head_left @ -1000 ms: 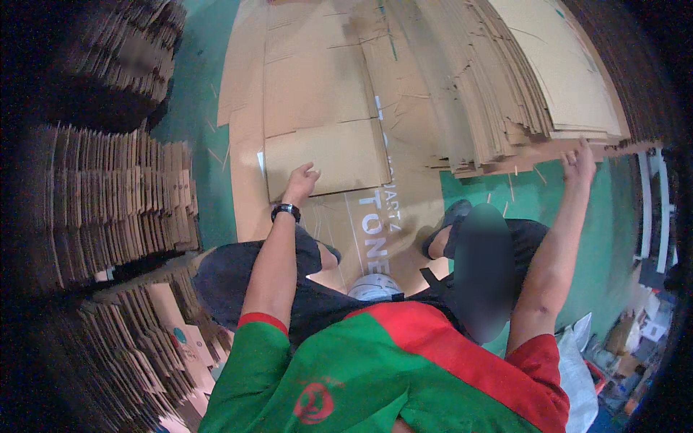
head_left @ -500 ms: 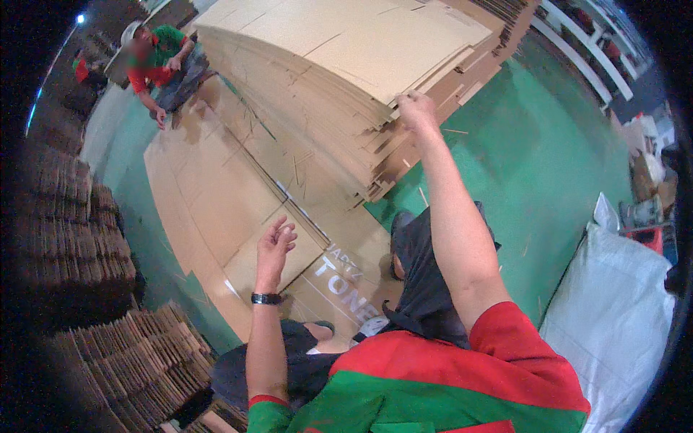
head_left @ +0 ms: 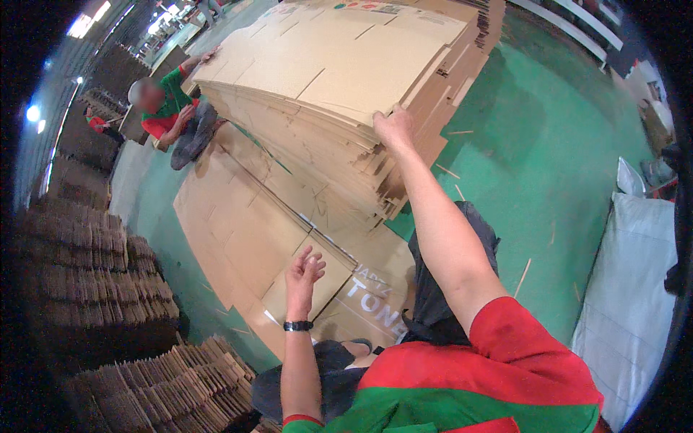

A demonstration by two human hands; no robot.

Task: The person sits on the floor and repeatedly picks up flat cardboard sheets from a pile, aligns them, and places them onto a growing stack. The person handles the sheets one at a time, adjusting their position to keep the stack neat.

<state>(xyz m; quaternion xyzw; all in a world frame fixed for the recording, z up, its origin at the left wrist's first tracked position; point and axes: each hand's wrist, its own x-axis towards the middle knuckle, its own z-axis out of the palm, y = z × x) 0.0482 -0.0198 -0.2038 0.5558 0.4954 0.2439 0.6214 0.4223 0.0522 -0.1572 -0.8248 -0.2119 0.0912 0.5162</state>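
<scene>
A tall stack of flat cardboard sheets (head_left: 325, 130) stands ahead of me. My right hand (head_left: 394, 128) is at its near corner, fingers closed over the edge of the top cardboard sheet (head_left: 346, 68). Slits cut across that sheet. My left hand (head_left: 304, 278) hovers lower down with its fingers loosely curled and apart, nothing in them. Below it a cardboard sheet (head_left: 238, 231) lies flat near the floor, beside printed brown board (head_left: 361, 317). A co-worker (head_left: 170, 108) crouches at the stack's far left end, one hand on its top corner.
Dense piles of brown cardboard pieces (head_left: 101, 274) line the left side, with another pile (head_left: 166, 382) at lower left. A large whitish sack (head_left: 624, 289) lies on the right. Thin cardboard strips (head_left: 522, 278) are scattered over the green floor (head_left: 520, 180). Another person (head_left: 101, 124) is farther back.
The co-worker has raised a hand from low by the floor sheet to the stack's top corner. My view has shifted; my right hand stays at the near corner, my left stays empty.
</scene>
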